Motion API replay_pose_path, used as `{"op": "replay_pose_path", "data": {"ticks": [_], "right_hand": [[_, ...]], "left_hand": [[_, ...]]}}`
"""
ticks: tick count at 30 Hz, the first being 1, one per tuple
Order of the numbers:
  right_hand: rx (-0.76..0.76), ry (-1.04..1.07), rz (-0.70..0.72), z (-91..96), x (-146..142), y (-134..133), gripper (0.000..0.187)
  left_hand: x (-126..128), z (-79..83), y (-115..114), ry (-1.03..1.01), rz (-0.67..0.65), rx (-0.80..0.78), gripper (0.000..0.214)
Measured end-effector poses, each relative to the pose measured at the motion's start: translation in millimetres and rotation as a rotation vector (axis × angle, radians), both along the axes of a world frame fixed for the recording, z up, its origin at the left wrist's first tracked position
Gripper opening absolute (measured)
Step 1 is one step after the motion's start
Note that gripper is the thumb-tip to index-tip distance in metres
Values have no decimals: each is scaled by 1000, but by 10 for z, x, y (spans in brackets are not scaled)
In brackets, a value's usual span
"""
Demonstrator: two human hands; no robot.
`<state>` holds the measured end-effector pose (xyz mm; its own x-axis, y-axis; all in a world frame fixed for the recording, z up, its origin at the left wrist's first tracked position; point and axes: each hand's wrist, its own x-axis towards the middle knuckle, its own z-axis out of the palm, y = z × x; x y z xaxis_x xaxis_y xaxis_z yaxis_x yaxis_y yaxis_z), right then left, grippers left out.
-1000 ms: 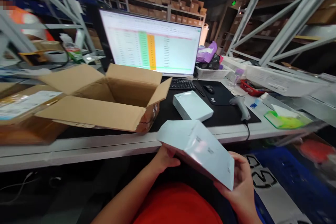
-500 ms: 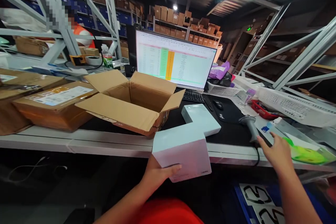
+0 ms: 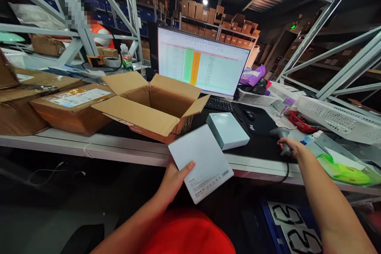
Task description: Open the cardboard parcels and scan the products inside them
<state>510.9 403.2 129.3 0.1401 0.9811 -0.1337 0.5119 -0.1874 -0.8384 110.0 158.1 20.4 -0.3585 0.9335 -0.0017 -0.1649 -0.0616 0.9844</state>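
My left hand (image 3: pixel 175 176) is closed around the lower left edge of a white box (image 3: pixel 202 158), thumb across its face. Small print and a barcode show along that face's lower edge, and the box is tilted in front of the desk edge. A second white box (image 3: pixel 229 129) lies on the black desk mat just behind it. At the right, my right hand (image 3: pixel 290 147) has its fingers wrapped round the handle of a grey barcode scanner (image 3: pixel 281 131), whose cable hangs over the edge. An open cardboard box (image 3: pixel 139 114) stands left of the white boxes, flaps spread.
Taped cartons (image 3: pixel 74 115) line the left of the desk. Behind the open box are a monitor (image 3: pixel 202 61), a keyboard (image 3: pixel 219 104) and a mouse (image 3: pixel 249 115). White baskets (image 3: pixel 336 117) and a red tray (image 3: pixel 300 122) stand at the right. A person (image 3: pixel 101 33) is beyond the frame, far left.
My right hand has moved left onto the scanner and closed around its handle. My left hand has turned the white box, so the printed face with the barcode now shows.
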Motion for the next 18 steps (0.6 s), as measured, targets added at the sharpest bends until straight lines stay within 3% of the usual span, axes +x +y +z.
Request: {"op": "replay_pose_path", "data": {"ticks": [2, 4, 8, 11, 14, 18], "right_hand": [[-73, 17, 27, 104, -85, -149, 24], [-129, 34, 89, 194, -159, -474, 26], [-233, -13, 394, 301, -375, -1526, 51], [-336, -151, 533, 341, -603, -2195, 64], [-351, -176, 602, 354, -763, -2478, 61], [-346, -144, 629, 327, -784, -2512, 56]], "left_hand": [[4, 17, -14, 4, 41, 10, 76], [2, 24, -36, 35, 105, 12, 76], [11, 2, -78, 61, 160, 14, 78], [24, -4, -90, 85, 173, 39, 76], [32, 23, -93, 90, 169, 44, 73], [37, 70, -97, 63, 160, 35, 73]]}}
